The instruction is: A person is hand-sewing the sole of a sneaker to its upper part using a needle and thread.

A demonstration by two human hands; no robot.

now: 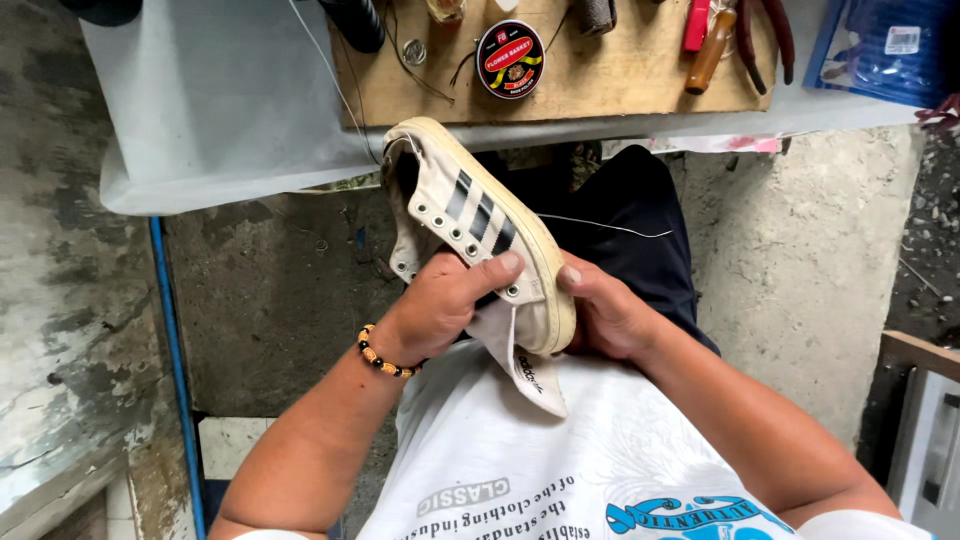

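1. A rough grey concrete floor lies below; ahead sits a flat wooden board on a pale sheet.
2. On the board rest a round black polish tin and red-handled pliers.
3. The left hand is clamped on the worn white canvas sneaker with black stripes, held above the lap.
4. The right hand grips its cream sole edge.

White printed T-shirt with blue and grey lettering, dark trousers, bare forearms — orange-and-black beaded bracelet on left wrist
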